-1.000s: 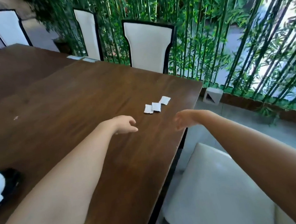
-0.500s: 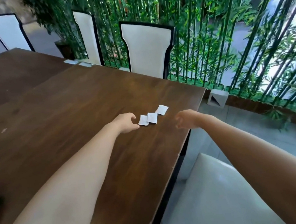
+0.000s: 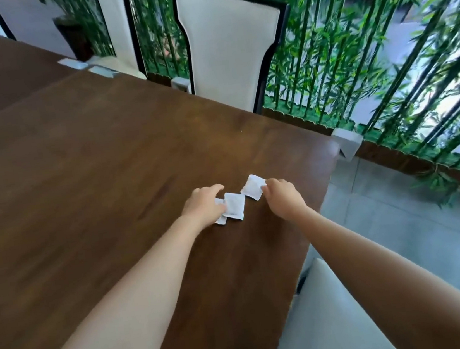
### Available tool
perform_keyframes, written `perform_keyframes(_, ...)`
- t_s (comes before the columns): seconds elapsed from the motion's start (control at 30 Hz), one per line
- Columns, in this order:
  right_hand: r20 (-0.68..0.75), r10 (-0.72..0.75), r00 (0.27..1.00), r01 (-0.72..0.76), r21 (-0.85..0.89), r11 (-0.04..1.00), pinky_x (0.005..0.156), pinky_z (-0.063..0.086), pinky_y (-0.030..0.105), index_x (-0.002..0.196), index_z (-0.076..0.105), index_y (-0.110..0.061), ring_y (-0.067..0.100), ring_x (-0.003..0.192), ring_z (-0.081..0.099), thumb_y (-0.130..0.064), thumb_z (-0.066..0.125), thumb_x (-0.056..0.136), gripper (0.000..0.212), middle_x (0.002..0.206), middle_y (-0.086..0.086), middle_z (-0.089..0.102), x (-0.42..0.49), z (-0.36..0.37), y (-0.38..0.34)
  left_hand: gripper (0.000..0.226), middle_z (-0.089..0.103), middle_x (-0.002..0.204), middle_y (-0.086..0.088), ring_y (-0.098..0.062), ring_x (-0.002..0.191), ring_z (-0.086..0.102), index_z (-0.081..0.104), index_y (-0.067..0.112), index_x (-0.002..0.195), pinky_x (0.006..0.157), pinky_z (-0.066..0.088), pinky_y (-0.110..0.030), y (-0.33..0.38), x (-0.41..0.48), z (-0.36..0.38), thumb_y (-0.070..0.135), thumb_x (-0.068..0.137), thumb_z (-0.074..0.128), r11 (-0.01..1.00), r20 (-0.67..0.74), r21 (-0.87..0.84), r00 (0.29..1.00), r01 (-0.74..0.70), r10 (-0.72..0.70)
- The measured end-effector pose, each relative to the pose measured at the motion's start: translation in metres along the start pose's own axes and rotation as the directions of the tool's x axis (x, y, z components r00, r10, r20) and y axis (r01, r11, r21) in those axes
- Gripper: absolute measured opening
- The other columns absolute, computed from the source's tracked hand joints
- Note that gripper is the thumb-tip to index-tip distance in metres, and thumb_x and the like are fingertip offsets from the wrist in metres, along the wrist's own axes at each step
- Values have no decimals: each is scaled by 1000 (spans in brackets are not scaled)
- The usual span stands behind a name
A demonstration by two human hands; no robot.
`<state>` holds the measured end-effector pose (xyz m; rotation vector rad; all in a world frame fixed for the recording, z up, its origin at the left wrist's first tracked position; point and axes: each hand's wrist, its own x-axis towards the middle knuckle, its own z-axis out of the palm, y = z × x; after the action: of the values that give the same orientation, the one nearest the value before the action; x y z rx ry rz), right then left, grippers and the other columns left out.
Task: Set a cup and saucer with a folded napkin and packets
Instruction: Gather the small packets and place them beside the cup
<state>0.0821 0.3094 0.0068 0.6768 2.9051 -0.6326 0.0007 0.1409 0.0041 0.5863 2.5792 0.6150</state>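
Three small white packets lie in a row on the dark wooden table (image 3: 77, 179), near its right corner. My left hand (image 3: 204, 207) rests over the left packet (image 3: 221, 219) and hides most of it, thumb pressed on top. The middle packet (image 3: 235, 209) lies free, overlapping the left one. My right hand (image 3: 283, 196) pinches the right edge of the right packet (image 3: 252, 191) between fingertips and thumb. All three packets still touch the table. No cup, saucer or napkin is in view.
A white chair with a black frame (image 3: 231, 45) stands at the table's far side, and another chair seat (image 3: 330, 322) is below my right arm. Bamboo plants (image 3: 368, 53) line the far side. The table edge (image 3: 324, 200) runs just right of the packets.
Both hands have reached forward from short of the packets and closed in on them. The view has tilted down and shifted right, and the cup and saucer at the left have left the view.
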Motion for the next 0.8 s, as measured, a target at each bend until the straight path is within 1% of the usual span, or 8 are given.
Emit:
perform_keyframes(0.1, -50, 96, 994, -94, 40, 995, 95, 41, 46, 128, 46, -5, 35, 122, 39, -29, 36, 99, 39, 129, 18, 45, 26, 14, -1, 53, 48, 135, -5, -24, 128, 36, 40, 21, 137, 101, 33, -38, -2, 20, 18, 23, 85, 50, 995, -73, 84, 996, -52, 58)
perform_keyframes(0.2, -34, 112, 993, -112, 17, 994, 88, 43, 43, 122, 49, -7, 32, 119, 39, -21, 47, 94, 31, 127, 15, 42, 49, 19, -1, 45, 52, 127, -5, -24, 121, 40, 49, 18, 129, 99, 31, -36, -3, 33, 27, 21, 85, 55, 988, -148, 123, 983, -91, 109)
perform_keyframes(0.33, 27, 200, 979, -202, 82, 976, 91, 41, 40, 117, 50, -4, 33, 120, 39, -20, 55, 89, 33, 127, 15, 42, 64, 16, -2, 32, 58, 115, -3, -23, 115, 45, 59, 20, 116, 97, 32, -35, -1, 44, 26, 22, 83, 59, 990, -122, 102, 987, -95, 107)
perform_keyframes(0.53, 100, 259, 961, -271, 129, 954, 99, 42, 43, 121, 45, -2, 35, 121, 43, -22, 55, 89, 39, 128, 18, 49, 70, 12, -4, 16, 57, 108, -2, -22, 110, 46, 59, 20, 97, 90, 31, -33, 5, 49, 22, 15, 82, 55, 995, -86, 76, 994, -67, 74)
perform_keyframes(0.6, 120, 259, 958, -276, 161, 948, 89, 47, 41, 109, 47, -2, 35, 112, 49, -20, 54, 89, 28, 113, 15, 55, 71, 12, -4, 11, 56, 107, -2, -22, 109, 45, 58, 19, 93, 90, 31, -33, 7, 46, 23, 14, 84, 54, 996, -100, 65, 992, -66, 72)
perform_keyframes(0.63, 136, 262, 956, -283, 167, 945, 75, 47, 35, 91, 49, -4, 33, 101, 49, -19, 54, 87, 16, 96, 13, 55, 71, 11, -4, 8, 57, 106, -2, -22, 108, 46, 57, 19, 90, 89, 30, -33, 7, 45, 23, 13, 85, 53, 996, -111, 58, 991, -67, 73)
perform_keyframes(0.7, 174, 274, 946, -300, 145, 943, 62, 35, 27, 66, 39, -10, 29, 88, 43, -19, 53, 86, 27, 77, 9, 46, 69, 10, -7, 7, 58, 104, -2, -22, 105, 47, 55, 19, 86, 89, 30, -34, 7, 43, 23, 14, 88, 51, 997, -133, 44, 988, -69, 75)
perform_keyframes(0.8, 161, 256, 953, -281, 157, 947, 81, 42, 34, 89, 49, -9, 33, 105, 51, -21, 52, 87, 12, 101, 12, 55, 64, 11, -7, 8, 59, 95, 0, -22, 100, 50, 51, 20, 85, 88, 30, -34, 7, 40, 19, 15, 90, 48, 997, -140, 4, 987, -74, 74)
